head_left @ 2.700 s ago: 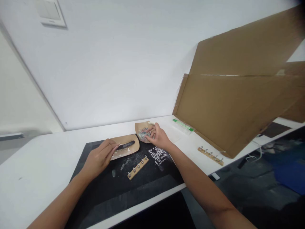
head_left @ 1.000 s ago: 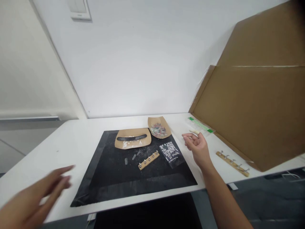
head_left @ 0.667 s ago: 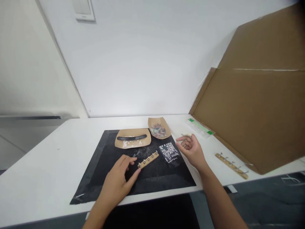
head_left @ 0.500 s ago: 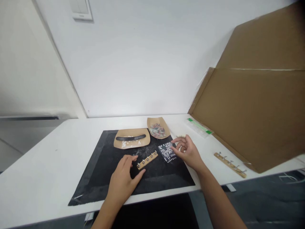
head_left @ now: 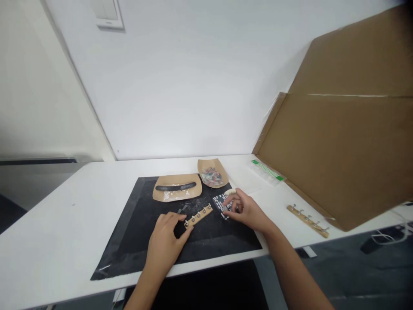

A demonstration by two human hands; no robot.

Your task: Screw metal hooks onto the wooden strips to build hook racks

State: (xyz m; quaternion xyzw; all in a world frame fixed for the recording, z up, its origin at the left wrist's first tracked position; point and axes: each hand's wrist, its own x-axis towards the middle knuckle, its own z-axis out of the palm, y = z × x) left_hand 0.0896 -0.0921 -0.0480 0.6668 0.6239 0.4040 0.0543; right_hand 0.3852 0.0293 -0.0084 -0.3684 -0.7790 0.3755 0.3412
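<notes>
My left hand (head_left: 167,239) rests on the black mat, thumb and fingers closed about the near left end of a small wooden strip (head_left: 198,216) with a row of round metal studs and pale pegs. Small clear slivers (head_left: 183,209) lie just beyond those fingertips. My right hand (head_left: 247,211) is over a dark sheet (head_left: 218,201) covered in small white tabs. Its thumb and forefinger pinch together at the sheet; what is between them is too small to name. A cream, ridged curved piece (head_left: 230,192) shows at the back of the right fingers.
A brown paper tray (head_left: 158,196) holds a dark curved file and white bits. Another brown tray (head_left: 222,167) holds small wrapped packets. A second wooden strip (head_left: 308,221) with metal stems, a clear green-marked case (head_left: 267,171) and a large cardboard panel (head_left: 342,159) are at right.
My right hand has moved left and down onto the white-tabbed sheet, its thumb and forefinger closing together. My left hand has stayed at the wooden strip, its thumb nearer the fingers.
</notes>
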